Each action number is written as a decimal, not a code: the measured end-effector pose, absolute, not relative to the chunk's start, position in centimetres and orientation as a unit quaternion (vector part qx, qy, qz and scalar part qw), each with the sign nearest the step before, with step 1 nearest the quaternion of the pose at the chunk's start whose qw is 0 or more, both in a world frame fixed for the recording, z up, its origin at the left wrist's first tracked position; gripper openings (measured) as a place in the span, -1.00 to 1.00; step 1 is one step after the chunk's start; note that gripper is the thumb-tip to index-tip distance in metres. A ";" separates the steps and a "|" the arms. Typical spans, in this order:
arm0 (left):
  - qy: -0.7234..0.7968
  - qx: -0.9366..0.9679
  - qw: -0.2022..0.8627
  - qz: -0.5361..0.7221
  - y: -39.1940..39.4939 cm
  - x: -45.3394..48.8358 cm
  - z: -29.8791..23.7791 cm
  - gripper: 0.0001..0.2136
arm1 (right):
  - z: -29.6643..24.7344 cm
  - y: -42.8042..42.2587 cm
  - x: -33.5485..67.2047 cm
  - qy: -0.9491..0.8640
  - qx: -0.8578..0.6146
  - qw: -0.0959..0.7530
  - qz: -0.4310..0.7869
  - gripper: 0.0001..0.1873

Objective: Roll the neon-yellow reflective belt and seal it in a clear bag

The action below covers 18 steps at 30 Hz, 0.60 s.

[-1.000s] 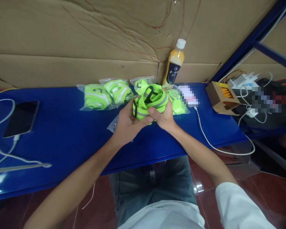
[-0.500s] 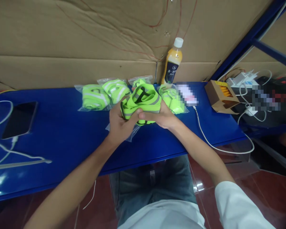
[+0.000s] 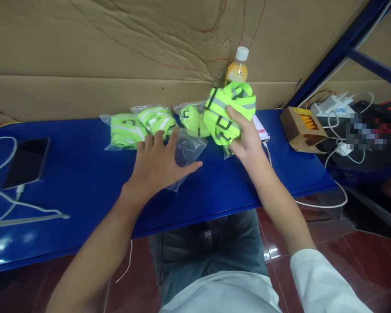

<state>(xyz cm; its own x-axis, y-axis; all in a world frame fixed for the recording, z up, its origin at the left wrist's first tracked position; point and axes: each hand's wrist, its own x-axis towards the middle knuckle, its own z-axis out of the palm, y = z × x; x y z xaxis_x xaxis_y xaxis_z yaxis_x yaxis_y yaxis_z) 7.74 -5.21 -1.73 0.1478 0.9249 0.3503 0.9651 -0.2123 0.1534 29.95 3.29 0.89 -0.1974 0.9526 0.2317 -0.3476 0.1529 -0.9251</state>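
Observation:
My right hand (image 3: 248,137) grips a rolled neon-yellow reflective strap (image 3: 230,111) with grey stripes and black buckles, held up in front of the bottle. With fingers spread, my left hand (image 3: 158,165) hovers over or touches a clear plastic bag (image 3: 190,150); whether it touches I cannot tell. Behind that hand lie bagged reflective straps, one at the left (image 3: 125,130) and one beside it (image 3: 158,119). Another bagged strap (image 3: 190,119) sits farther right. One more bag is mostly hidden under my right hand.
A blue table (image 3: 84,182) runs across, backed by a cardboard wall (image 3: 117,95). A drink bottle (image 3: 237,71) stands at the back. To the right are a charging phone (image 3: 260,128) and an open carton (image 3: 296,130); a dark phone (image 3: 28,163) and cables lie left.
Both hands held the strap roll before. My right hand has carried it up and to the right, while my left hand has let go, opened and moved down-left towards the clear bag.

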 end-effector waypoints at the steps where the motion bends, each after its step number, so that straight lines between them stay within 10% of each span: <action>1: -0.637 -0.752 0.048 -0.161 -5.4 7.9 -1.9 0.07 | 0.8 3.7 30.1 -0.512 -0.307 0.561 0.574 -0.37; 18: -0.489 -0.816 0.036 -0.307 -3.2 5.7 -1.0 -0.03 | 3.1 3.9 36.1 -0.567 -0.364 0.360 0.645 -0.42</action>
